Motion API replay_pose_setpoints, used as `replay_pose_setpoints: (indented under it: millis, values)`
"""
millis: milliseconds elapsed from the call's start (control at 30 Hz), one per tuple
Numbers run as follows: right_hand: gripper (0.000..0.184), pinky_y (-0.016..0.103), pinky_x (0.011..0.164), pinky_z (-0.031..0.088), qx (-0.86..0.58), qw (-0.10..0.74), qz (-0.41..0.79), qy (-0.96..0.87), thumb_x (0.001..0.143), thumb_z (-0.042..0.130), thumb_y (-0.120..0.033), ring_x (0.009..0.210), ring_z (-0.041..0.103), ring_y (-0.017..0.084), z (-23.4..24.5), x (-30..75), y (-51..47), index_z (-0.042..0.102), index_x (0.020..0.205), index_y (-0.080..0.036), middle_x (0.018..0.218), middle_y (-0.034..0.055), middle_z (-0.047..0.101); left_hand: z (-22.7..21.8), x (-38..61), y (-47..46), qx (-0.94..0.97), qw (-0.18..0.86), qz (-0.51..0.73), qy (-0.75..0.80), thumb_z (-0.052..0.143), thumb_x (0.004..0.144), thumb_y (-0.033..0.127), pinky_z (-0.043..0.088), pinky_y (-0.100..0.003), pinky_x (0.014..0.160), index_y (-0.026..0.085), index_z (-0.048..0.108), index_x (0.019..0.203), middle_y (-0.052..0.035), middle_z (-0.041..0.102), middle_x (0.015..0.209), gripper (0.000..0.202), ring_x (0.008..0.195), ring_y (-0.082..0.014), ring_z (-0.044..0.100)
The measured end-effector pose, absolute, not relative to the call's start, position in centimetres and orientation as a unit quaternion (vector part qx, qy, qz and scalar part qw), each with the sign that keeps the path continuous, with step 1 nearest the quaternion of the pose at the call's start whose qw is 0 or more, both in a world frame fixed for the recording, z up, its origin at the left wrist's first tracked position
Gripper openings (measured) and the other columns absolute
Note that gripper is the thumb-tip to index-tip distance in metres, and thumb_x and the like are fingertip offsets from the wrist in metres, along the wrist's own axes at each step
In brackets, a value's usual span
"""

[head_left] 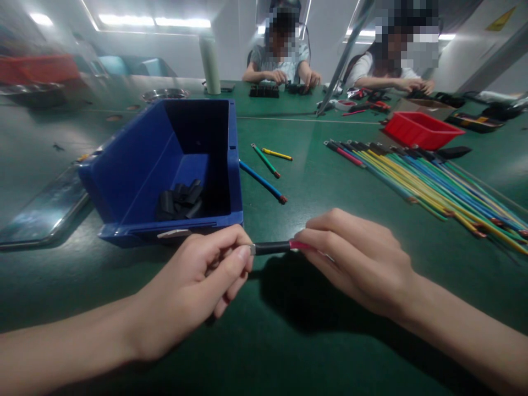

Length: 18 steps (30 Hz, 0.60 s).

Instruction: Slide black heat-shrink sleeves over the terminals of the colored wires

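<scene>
A short red cable (300, 245) with a black sleeve (272, 248) around one end spans the gap between my hands, low over the green table. My left hand (206, 269) is closed, pinching the metal lug (253, 249) at the sleeved end between thumb and forefinger. Fingers of my right hand (358, 258) close round the red part, and its far end is hidden in them. Just beyond my left hand stands a blue bin (171, 224) with several black sleeve pieces (180, 201) inside.
Blue (264, 181), green (266, 160) and yellow (277, 154) cables lie beyond my hands. A row of coloured cables (429, 181) spreads at right near a red bin (424, 131). A metal tray (45, 203) lies left. Two people work across the table.
</scene>
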State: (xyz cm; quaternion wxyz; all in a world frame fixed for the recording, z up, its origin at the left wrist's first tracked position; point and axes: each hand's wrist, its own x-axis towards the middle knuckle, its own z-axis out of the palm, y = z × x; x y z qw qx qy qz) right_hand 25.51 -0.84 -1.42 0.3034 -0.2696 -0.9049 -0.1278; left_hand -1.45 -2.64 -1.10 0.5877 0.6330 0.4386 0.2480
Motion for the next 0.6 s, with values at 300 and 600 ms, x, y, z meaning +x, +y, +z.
replay_pose_setpoints:
  millis: [300,600]
  values:
    - [0.012,0.033,0.067,0.047,-0.247,0.322,-0.153,-0.901,0.112,0.061,-0.019,0.078,0.065,0.017,-2.35,25.85,-0.21,0.072,0.114,-0.015,0.096,0.0071,0.076,-0.98,-1.48,-3.01,0.704,0.494,0.262,0.438,0.045,0.113,0.062,0.043,-0.021,0.048,0.022,0.057,0.077,0.0022,0.056,0.063,0.055,0.052,-0.0107,0.053]
    - [0.015,0.029,0.06,0.044,-0.243,0.317,-0.093,-0.912,0.112,0.064,-0.021,0.067,0.062,0.012,-2.54,26.0,-0.36,0.072,0.12,-0.011,0.083,0.0008,0.07,-0.56,-1.43,-3.31,0.768,0.383,0.267,0.438,0.045,0.112,0.041,0.037,-0.027,0.055,0.024,0.055,0.077,0.0064,0.054,0.06,0.04,0.05,-0.0106,0.048]
